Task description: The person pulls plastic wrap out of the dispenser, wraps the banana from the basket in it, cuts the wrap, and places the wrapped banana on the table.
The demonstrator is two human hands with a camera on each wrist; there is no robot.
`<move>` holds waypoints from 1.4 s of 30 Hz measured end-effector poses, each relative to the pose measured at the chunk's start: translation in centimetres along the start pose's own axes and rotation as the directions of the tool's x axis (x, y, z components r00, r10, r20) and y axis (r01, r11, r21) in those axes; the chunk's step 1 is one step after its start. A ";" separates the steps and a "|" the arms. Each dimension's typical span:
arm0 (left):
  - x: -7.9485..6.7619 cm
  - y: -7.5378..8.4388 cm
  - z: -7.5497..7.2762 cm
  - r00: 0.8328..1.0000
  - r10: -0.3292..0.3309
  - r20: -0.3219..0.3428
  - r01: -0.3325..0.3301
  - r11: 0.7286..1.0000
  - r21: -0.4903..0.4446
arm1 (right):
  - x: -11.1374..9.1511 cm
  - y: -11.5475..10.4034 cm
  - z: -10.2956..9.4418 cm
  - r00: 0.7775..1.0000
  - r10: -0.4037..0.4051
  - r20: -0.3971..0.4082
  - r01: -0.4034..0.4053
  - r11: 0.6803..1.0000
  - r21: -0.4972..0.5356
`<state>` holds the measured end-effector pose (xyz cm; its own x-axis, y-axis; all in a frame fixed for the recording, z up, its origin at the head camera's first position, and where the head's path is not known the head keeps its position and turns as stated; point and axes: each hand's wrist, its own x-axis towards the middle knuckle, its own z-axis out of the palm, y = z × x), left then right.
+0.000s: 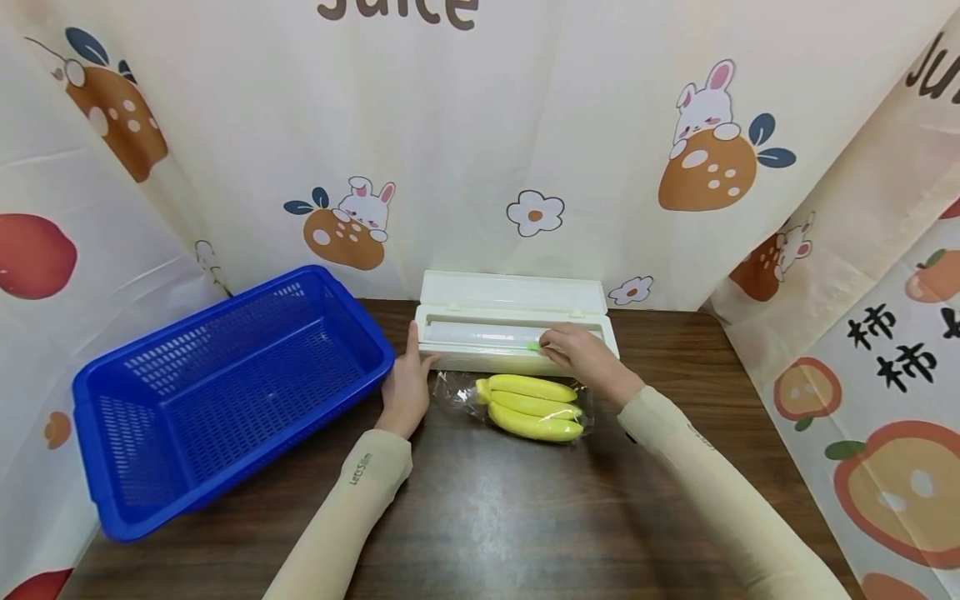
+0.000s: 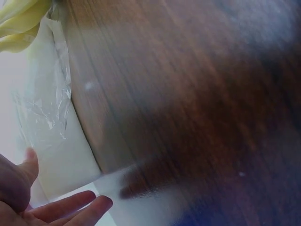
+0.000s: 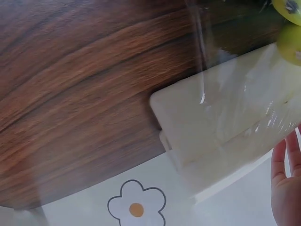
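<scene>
A long white cling film box (image 1: 487,360) stands at the back of the table with its lid (image 1: 517,292) raised and a film roll (image 1: 480,333) inside. My left hand (image 1: 406,387) rests on the box's left end, thumb at the front; its fingers (image 2: 70,207) look straight in the left wrist view. At the front rim, right of the middle, my right hand (image 1: 581,354) pinches a small green slide cutter (image 1: 533,346). The fingertips are partly hidden. Just in front of the box lies a bunch of yellow bananas (image 1: 534,407) in clear plastic film (image 1: 459,392).
To the left, a blue plastic basket (image 1: 247,442) stands at a slant, its right corner close to my left hand. A printed curtain (image 1: 465,150) hangs directly behind the box and along both sides. The dark wooden table (image 1: 480,517) extends toward me.
</scene>
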<state>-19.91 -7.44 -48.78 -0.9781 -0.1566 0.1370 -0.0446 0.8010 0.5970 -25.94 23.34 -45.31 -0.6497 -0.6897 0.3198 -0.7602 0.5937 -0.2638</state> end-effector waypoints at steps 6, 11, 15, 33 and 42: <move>0.0 0.1 0.1 1.000 0.006 -0.008 -0.006 1.000 -0.024 | -0.6 0.2 -0.5 1.000 -0.005 -0.018 0.005 1.000 0.009; 0.1 0.1 0.0 1.000 -0.007 0.016 0.007 0.999 -0.035 | -1.2 0.4 -0.5 1.000 0.010 -0.026 -0.010 1.000 0.002; 0.0 0.0 -0.1 0.999 -0.013 0.029 0.014 0.999 -0.038 | -1.0 0.2 -0.3 0.999 0.028 -0.019 -0.028 1.000 -0.003; 0.0 0.1 -0.3 0.999 -0.008 0.054 0.009 1.000 -0.020 | -0.4 -0.6 -0.1 0.998 0.066 -0.018 -0.066 0.997 -0.033; 0.0 0.1 -0.1 0.999 -0.007 0.036 0.008 1.000 -0.021 | -1.3 -0.2 -0.4 0.996 0.085 -0.032 -0.086 0.996 -0.029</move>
<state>-19.91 -7.40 -48.64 -0.9844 -0.1416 0.1042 -0.0482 0.7874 0.6146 -24.99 24.29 -45.28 -0.7116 -0.6228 0.3251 -0.7007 0.6628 -0.2641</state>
